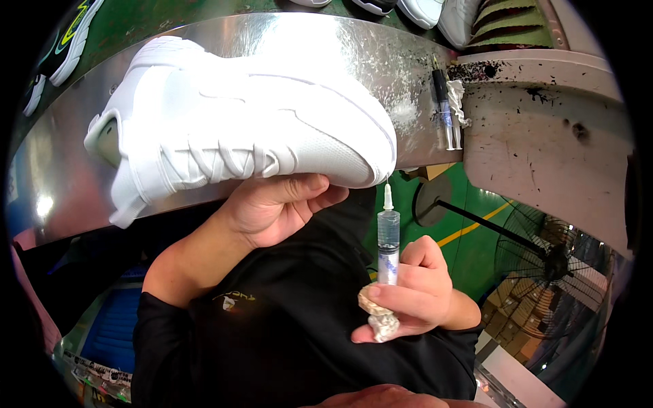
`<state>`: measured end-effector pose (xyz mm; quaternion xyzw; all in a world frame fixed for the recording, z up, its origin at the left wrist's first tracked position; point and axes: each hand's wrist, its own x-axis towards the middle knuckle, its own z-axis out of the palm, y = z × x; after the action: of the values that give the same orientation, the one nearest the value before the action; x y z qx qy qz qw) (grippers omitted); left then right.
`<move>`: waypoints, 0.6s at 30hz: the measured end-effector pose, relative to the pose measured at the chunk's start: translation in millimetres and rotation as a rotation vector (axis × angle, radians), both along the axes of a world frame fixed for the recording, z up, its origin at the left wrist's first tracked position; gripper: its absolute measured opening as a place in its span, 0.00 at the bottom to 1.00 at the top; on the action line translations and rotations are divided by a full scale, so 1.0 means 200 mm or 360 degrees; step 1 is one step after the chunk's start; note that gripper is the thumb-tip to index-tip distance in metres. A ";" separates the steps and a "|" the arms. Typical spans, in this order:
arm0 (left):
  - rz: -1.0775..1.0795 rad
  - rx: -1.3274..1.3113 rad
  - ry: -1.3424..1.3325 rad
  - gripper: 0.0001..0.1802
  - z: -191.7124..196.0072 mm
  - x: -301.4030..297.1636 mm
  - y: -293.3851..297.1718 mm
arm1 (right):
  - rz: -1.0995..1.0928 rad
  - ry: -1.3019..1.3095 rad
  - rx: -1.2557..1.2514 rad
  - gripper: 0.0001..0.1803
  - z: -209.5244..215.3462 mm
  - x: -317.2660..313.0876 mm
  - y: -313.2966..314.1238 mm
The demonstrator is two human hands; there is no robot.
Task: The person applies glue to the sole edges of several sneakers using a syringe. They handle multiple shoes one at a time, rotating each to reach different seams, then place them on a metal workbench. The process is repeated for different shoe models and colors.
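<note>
A white sneaker is held on its side over the metal table, toe to the right and laces toward me. My left hand grips it from the lace side near the forefoot; some of its fingers are hidden behind the shoe. In my right hand is an upright syringe with clear liquid in its barrel. Its thin tip points up at the sole edge of the toe, touching or very close to it. Crumpled white wrapping covers the plunger end, by my right thumb and fingers.
On the scuffed metal table lie a dark-topped syringe and crumpled white paper. A stained pale panel borders it on the right. More shoes stand beyond. A black fan and cardboard boxes are lower right.
</note>
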<state>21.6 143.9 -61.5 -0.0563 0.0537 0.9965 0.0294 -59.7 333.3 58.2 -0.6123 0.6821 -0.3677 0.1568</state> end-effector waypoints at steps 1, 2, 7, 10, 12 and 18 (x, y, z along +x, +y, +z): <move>0.0011 0.0009 -0.0005 0.17 0.01 0.00 0.00 | -0.0002 0.0069 -0.0011 0.23 -0.01 0.00 0.00; 0.0008 -0.0002 -0.0030 0.17 0.02 -0.01 0.00 | -0.0001 0.0153 0.0011 0.21 -0.02 0.01 0.00; 0.0000 -0.0030 0.0056 0.21 0.02 -0.01 0.00 | -0.0035 0.0396 -0.0078 0.18 -0.07 0.04 -0.02; 0.0036 -0.0023 0.0053 0.22 0.05 0.00 0.00 | -0.0035 0.0467 -0.0118 0.17 -0.10 0.04 -0.03; 0.0037 -0.0032 0.0029 0.22 0.07 0.01 0.00 | -0.0015 0.0501 -0.0101 0.17 -0.10 0.05 -0.03; 0.0019 -0.0016 -0.0097 0.17 0.14 -0.01 0.00 | 0.0010 0.0513 -0.0067 0.17 -0.11 0.03 -0.02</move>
<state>20.0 143.6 -34.4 -0.0870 0.0575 0.9942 0.0250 -52.9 329.2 36.6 -0.6686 0.6887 -0.2783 0.0335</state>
